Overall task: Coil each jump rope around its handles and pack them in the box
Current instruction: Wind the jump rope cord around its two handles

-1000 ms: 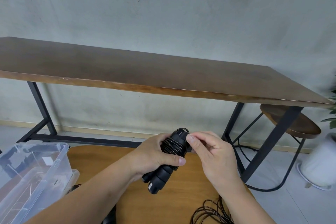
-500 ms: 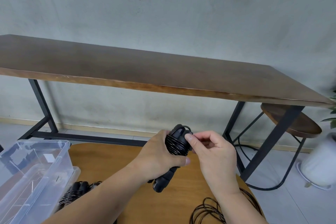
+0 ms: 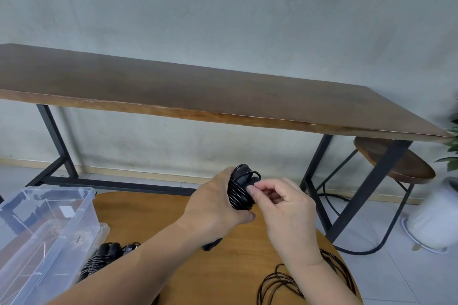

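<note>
So the left hand [image 3: 215,208] is wrapping its fingers around a black jump rope [image 3: 241,189] that's already coiled onto its handles, holding the bundle up in the air above the round wooden bench [image 3: 223,267]. The bottom end of the handles is poking out below that hand. The right hand [image 3: 285,208] is sitting right up against the bundle on its right side, thumb and fingertips pinching the cord near the top of the coil, so both grips are closed on the same rope.

Down on the bench, a second coiled rope [image 3: 106,255] is lying just beside the clear plastic box [image 3: 49,225], which is sitting at the left edge of the bench with what looks like a lid leaning by it. The wound cord on that one is looking tidy, handles pointing up-right. Over at the lower right a loose rope [image 3: 297,280] is lying in messy loops on the bench, partly hidden behind the right forearm.

Behind all this a long dark wooden table [image 3: 198,91] on black metal legs is standing against the grey wall, with a small round stool [image 3: 396,163] tucked under its right end and a white plant pot [image 3: 436,218] on the floor at the far right
</note>
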